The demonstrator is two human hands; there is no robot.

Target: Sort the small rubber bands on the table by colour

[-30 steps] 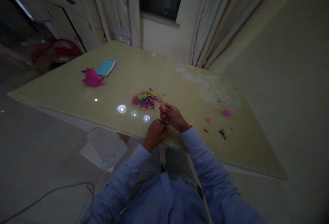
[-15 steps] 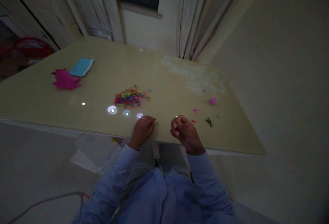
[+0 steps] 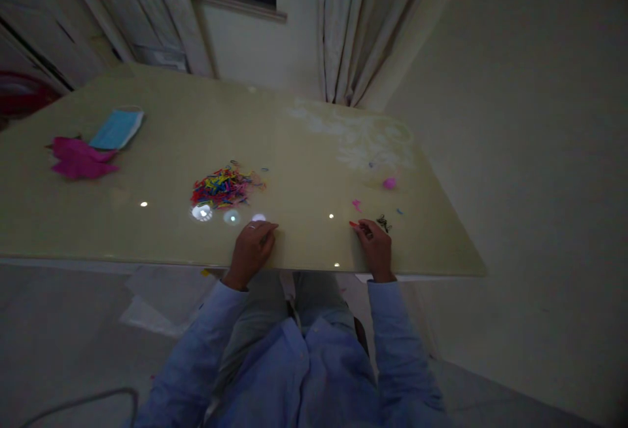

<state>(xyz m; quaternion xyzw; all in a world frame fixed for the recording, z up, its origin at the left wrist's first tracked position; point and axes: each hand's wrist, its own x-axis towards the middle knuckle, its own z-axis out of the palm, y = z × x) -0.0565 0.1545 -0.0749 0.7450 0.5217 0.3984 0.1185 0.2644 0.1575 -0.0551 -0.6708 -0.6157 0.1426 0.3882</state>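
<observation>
My right hand rests near the front edge of the table, its fingers curled and the tips closed at small red paper clips. Just beyond its knuckles lies a little heap of black clips. Low on the tabletop, my left hand has thumb and fingers pressed together; anything between the tips is too small to make out. Up and to the left of it is a pile of multicoloured paper clips, red, yellow, blue and pink.
Small pink clips, a blue clip and a magenta heap lie to the right. A blue face mask and a crumpled magenta piece sit on the table's left. Curtains hang behind.
My right hand has lowered from above the table edge and moved rightward to the red clips. My left hand stays low on the tabletop. The camera view has turned slightly right.
</observation>
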